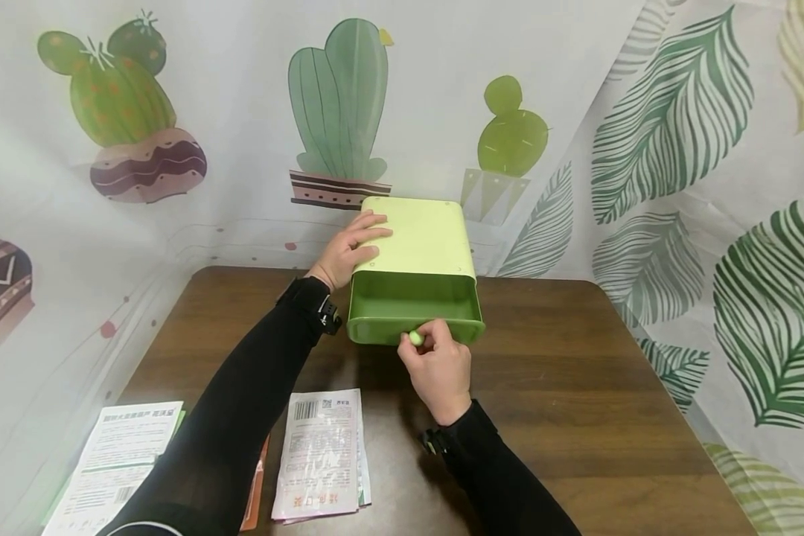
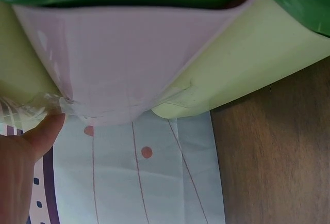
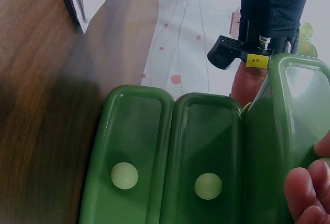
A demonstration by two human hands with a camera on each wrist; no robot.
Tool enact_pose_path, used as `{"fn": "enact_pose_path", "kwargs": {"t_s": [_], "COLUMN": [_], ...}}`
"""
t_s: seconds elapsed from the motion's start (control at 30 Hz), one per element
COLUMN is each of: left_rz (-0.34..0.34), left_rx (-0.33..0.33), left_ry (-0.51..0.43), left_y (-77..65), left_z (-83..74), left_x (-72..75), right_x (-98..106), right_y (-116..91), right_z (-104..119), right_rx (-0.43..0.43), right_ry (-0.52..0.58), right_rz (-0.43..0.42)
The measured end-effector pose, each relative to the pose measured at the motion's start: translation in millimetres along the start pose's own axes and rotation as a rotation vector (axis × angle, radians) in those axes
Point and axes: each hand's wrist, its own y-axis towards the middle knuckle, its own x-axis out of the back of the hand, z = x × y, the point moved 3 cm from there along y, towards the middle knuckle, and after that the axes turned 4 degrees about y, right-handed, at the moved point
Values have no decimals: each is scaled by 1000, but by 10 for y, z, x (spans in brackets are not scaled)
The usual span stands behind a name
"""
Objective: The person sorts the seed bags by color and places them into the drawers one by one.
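A yellow-green drawer box stands at the back of the table, against the patterned cloth. Its top drawer, dark green, is pulled partway out, and its visible interior is bare. With thumb and fingers my right hand pinches the round pale-green knob on that drawer's front. My left hand rests on the box's upper left edge, its fingers extended over the top. In the right wrist view, two lower drawers are closed, each with a round knob. The left wrist view shows a pink tier between yellow-green ones.
White printed packets lie at the table's front, left of my right arm. More printed packets and an orange item lie farther left, partly behind my left sleeve. Patterned cloth hangs behind the wooden table.
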Motion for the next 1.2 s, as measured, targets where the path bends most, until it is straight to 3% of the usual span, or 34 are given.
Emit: {"fn": "enact_pose_path", "kwargs": {"t_s": [0.47, 0.87, 1.2], "left_rz": [-1, 7, -2], "left_rx": [23, 14, 22], "left_ry": [6, 8, 10], "left_y": [-55, 4, -25], "left_z": [-10, -54, -57], "left_x": [44, -39, -15], "right_x": [17, 119, 129], "right_y": [-87, -135, -189], "right_z": [66, 66, 106], "right_rx": [-1, -1, 14], "right_ry": [4, -11, -8], "right_rz": [11, -7, 4]}}
